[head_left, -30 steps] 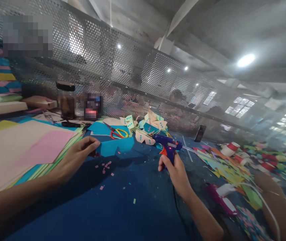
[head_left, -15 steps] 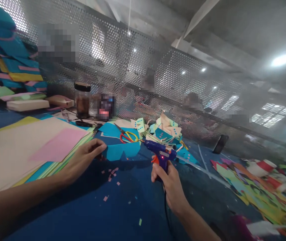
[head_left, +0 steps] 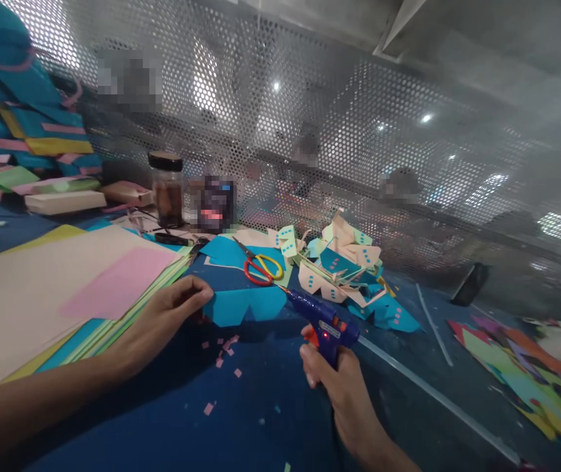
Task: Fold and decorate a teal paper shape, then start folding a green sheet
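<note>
Between thumb and fingers, my left hand [head_left: 177,311] pinches the left end of a notched blue paper piece [head_left: 246,305], held a little above the blue tabletop [head_left: 172,419]. My right hand [head_left: 334,383] is wrapped round the handle of a dark blue glue gun [head_left: 322,321], a finger at its orange trigger. A red light glows on the gun's side. Its nozzle is at the paper's upper right corner; whether they touch I cannot tell. From its back sticks a long clear glue stick [head_left: 438,396]. Just behind lie scissors [head_left: 261,269] with red and yellow handles.
Stacked paper sheets [head_left: 78,288] cover the left side. Behind are a lidded jar [head_left: 166,190] and a heap of folded paper pieces [head_left: 339,259]. Another glue stick [head_left: 432,324], a phone-like dark slab [head_left: 470,285] and colourful paper [head_left: 526,373] lie right. Pink scraps [head_left: 221,351] dot the table.
The view has shifted to the left, so most things sit further right. Both hands keep their hold, and the glue gun's nozzle stays near the blue paper's right end.
</note>
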`<action>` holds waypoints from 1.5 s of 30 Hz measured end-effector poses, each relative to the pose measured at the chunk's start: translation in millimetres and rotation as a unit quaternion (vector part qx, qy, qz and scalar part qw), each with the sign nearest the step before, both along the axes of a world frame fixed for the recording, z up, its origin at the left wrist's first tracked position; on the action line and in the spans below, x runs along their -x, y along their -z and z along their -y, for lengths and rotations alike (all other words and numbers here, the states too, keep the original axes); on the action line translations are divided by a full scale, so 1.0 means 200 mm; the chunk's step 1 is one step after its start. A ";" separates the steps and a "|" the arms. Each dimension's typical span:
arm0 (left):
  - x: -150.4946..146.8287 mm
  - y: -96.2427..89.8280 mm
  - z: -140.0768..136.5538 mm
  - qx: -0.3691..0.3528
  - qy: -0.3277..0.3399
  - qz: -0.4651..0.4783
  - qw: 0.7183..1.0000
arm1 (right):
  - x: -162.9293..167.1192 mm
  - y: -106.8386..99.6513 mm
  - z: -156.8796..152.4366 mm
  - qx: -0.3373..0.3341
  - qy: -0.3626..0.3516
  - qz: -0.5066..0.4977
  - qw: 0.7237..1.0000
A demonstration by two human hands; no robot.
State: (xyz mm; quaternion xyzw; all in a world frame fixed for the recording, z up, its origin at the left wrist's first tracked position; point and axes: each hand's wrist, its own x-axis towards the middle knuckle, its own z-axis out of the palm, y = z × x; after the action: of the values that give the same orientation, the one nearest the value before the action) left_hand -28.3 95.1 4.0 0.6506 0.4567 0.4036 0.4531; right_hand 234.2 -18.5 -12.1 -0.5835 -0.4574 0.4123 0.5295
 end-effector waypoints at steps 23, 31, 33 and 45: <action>0.00 0.00 0.01 0.012 0.018 -0.012 1.000 | 0.00 0.01 0.04 0.003 0.060 0.181 0.982; 0.00 0.00 0.01 -0.002 0.031 -0.026 0.999 | 0.01 0.05 0.06 -0.053 0.035 0.230 0.971; 0.00 0.00 0.01 -0.006 0.030 -0.026 0.999 | 0.01 0.01 0.06 -0.055 0.010 0.238 0.970; -0.01 0.00 0.01 -0.011 0.033 -0.027 0.999 | 0.03 -0.07 0.06 -0.056 -0.018 0.263 0.963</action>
State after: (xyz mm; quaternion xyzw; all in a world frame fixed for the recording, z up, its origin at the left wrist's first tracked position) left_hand -27.1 92.7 5.0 0.6813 0.4422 0.3756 0.4464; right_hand 228.9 -30.3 2.2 -0.6324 -0.6134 0.2273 0.4149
